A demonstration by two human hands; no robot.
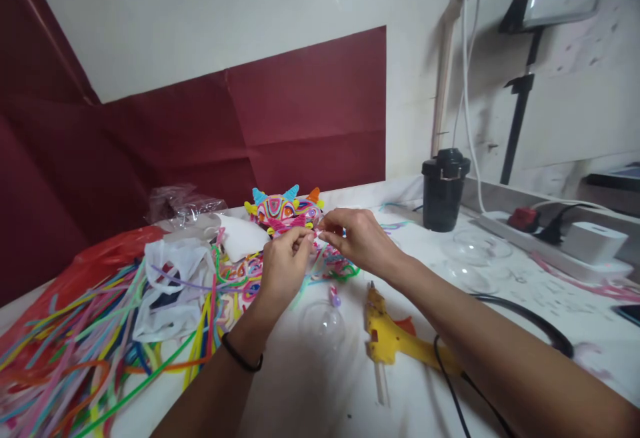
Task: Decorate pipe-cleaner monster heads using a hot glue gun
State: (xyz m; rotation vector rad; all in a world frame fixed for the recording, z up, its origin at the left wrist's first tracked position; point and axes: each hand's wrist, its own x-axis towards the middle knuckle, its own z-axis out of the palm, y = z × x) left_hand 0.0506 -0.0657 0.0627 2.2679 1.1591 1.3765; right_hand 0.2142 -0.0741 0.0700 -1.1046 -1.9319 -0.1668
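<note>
My left hand (284, 266) and my right hand (361, 237) meet above the middle of the table, fingertips pinched close together. Between them is a tiny pale pink bit, too small to name. Just behind the hands stands a colourful animal-like figure (275, 207) of coiled pipe cleaners, with blue horns and orange eyes; my fingers hide its lower part. Coiled pipe cleaner pieces (245, 268) lie to the left of my left hand. A small pink and lilac piece (335, 297) rests on the white tabletop below my fingers, near a clear plastic dome (324, 325).
A yellow glue gun (390, 335) lies under my right forearm, its cable running rightward. Loose pipe cleaners (65, 345) and a white plastic bag (175, 311) cover the left side. At right are a black lidded cup (444, 191), clear domes (475, 248) and a power strip (520, 238).
</note>
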